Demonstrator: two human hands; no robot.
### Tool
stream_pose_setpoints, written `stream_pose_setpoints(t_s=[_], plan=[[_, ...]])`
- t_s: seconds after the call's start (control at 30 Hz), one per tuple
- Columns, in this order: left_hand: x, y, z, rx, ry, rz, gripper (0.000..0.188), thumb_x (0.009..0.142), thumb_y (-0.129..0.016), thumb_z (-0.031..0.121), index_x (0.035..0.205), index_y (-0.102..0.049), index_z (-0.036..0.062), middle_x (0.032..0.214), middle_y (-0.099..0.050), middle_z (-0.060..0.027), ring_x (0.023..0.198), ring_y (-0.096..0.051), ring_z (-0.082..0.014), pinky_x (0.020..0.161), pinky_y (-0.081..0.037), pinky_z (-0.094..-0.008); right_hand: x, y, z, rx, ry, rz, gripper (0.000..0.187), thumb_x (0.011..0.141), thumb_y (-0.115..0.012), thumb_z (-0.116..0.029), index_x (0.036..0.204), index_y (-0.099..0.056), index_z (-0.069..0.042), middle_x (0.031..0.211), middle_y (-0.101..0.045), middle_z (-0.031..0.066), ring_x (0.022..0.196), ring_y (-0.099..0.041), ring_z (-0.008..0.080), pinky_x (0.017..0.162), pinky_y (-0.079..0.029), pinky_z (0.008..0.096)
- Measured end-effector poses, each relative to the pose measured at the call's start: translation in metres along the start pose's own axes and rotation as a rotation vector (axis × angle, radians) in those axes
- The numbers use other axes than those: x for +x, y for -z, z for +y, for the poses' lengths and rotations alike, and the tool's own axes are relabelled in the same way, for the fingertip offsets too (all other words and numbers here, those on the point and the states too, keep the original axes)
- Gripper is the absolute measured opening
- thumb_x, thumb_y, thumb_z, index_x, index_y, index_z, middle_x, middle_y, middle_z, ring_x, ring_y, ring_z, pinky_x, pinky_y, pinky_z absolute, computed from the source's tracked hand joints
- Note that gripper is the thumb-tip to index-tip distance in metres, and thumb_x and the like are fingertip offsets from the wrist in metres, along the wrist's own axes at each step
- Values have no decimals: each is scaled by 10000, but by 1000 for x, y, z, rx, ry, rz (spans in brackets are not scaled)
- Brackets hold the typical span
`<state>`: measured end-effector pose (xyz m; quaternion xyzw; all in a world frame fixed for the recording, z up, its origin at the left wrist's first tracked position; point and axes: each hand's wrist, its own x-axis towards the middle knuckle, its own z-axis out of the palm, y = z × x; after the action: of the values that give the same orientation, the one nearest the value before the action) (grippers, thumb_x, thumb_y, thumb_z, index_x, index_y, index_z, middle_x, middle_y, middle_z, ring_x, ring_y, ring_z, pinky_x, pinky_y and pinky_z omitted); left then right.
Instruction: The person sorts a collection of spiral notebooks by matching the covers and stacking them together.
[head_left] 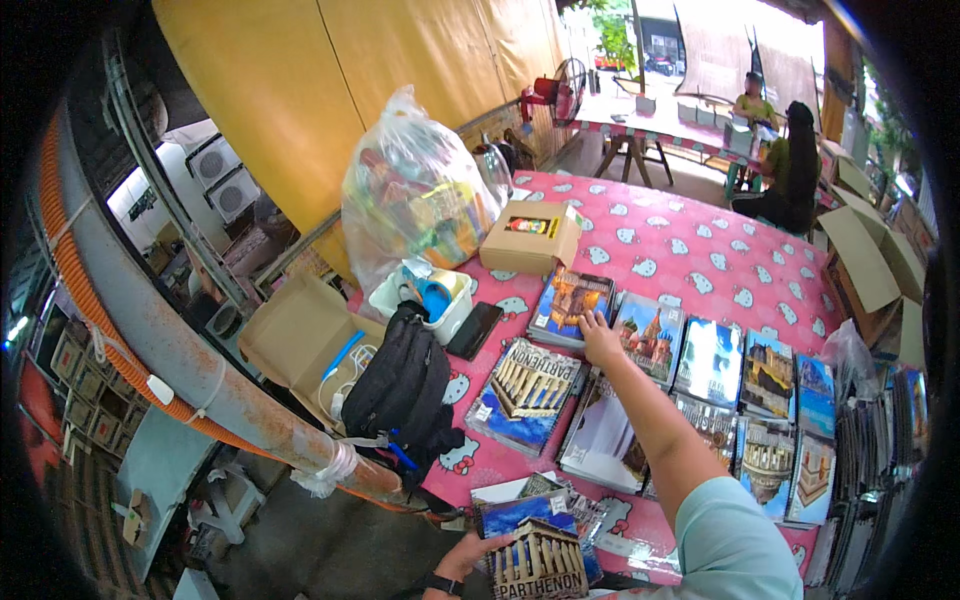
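Note:
At the lower edge, my left hand (466,556), with a dark watch on the wrist, grips a spiral notebook (540,560) whose cover shows a columned temple against blue sky. Other notebooks (540,487) lie partly under and behind it. My right arm stretches across the table, and my right hand (600,338) rests its spread fingers on a notebook (571,305) with an orange-lit building on its cover. Just nearer lies a stack of temple-cover notebooks (528,395). My forearm partly hides a notebook with a pale cover (604,432). Rightward, a church-cover notebook (648,335) begins rows of stacks.
The pink patterned table (690,235) also bears a small cardboard box (530,236), a white basket (450,312), a black phone-like slab (475,331), a black bag (398,375) and a large clear plastic sack (415,195). A rusty post (240,380) stands left. Two people sit at a far table.

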<state>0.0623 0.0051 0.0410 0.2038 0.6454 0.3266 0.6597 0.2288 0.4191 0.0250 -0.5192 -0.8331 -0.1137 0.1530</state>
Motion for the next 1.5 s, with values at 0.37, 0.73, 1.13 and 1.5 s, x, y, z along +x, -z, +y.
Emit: stream_pose_setpoints(t_s=[0.37, 0.73, 1.13, 1.5], plan=[[10, 7, -31, -721, -124, -191, 485, 827, -544, 408, 1138, -494, 40, 1072, -578, -70, 938, -574, -202, 835, -451, -351, -173, 241, -23, 1077, 603, -646, 432, 784, -614, -295, 1158, -541, -90, 1000, -611, 138, 906, -591, 244, 821, -443, 352], [0, -16, -43, -338, -212, -168, 450, 703, -670, 118, 1106, -506, 3, 999, -590, -86, 866, -594, -205, 774, -483, -344, -365, 221, 54, 743, -386, -315, 385, 740, -615, -166, 1108, -554, -76, 1000, -590, 160, 998, -532, 316, 872, -408, 385], [14, -188, -48, 49, -106, -562, 477, 764, -621, 277, 1136, -466, 24, 1024, -561, -59, 893, -559, -163, 772, -457, -302, -525, 210, 291, 12, -514, -60, 537, 621, -635, -36, 1140, -539, -134, 1158, -550, 81, 1044, -507, 290, 927, -324, 487], [-6, -305, -82, -153, -43, -425, 582, 873, -396, 504, 1200, -430, 24, 1073, -550, -90, 944, -543, -191, 825, -428, -316, -468, 330, 202, 978, 113, -506, 375, 767, -615, -303, 1083, -582, -105, 946, -611, 158, 921, -565, 309, 816, -442, 386]])
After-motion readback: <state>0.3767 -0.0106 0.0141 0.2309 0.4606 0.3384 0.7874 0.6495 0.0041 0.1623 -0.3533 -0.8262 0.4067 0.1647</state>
